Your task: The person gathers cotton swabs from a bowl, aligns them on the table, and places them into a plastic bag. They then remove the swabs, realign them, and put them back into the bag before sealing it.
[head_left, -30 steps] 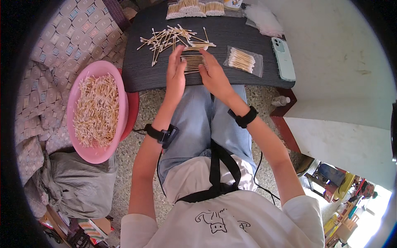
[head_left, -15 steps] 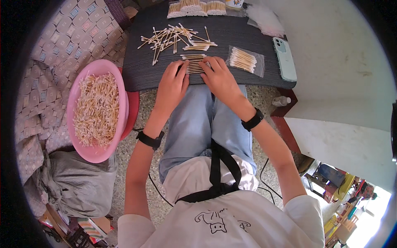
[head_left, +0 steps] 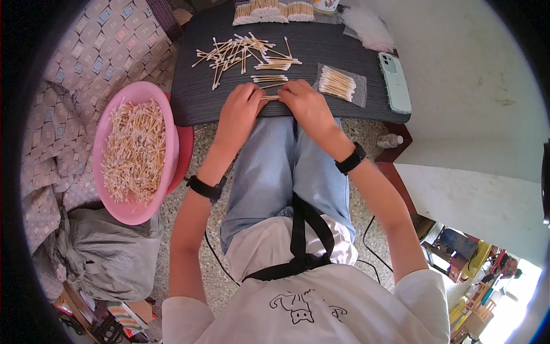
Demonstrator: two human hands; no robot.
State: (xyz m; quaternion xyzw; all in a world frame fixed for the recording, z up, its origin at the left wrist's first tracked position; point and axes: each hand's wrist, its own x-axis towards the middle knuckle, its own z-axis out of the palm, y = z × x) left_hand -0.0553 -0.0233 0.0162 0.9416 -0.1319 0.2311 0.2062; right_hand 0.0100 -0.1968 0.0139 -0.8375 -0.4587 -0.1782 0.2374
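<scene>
My left hand (head_left: 243, 105) and my right hand (head_left: 305, 102) face each other at the near edge of the dark table (head_left: 195, 106). Between them they pinch a small bundle of cotton swabs (head_left: 271, 98) by its two ends; the fingers cover the tips. Just beyond lie a few more swabs (head_left: 269, 78) in a row, with one slanting below them. Farther off is a neat little stack of swabs (head_left: 275, 65), beside a loose, crisscrossed heap of swabs (head_left: 235, 53). A clear bag of swabs (head_left: 338, 83) lies to the right of my right hand.
Filled swab bags (head_left: 266, 11) stand along the far edge. Clear empty bags (head_left: 368, 26) and a pale green phone (head_left: 395, 83) lie at the right. A pink basin (head_left: 134, 215) full of swabs sits left of the table. A wall (head_left: 458, 69) rises on the right.
The swabs spread in a row between my hands are now gathered into a tight bundle. My fingers have closed in on its ends, slightly nearer to me.
</scene>
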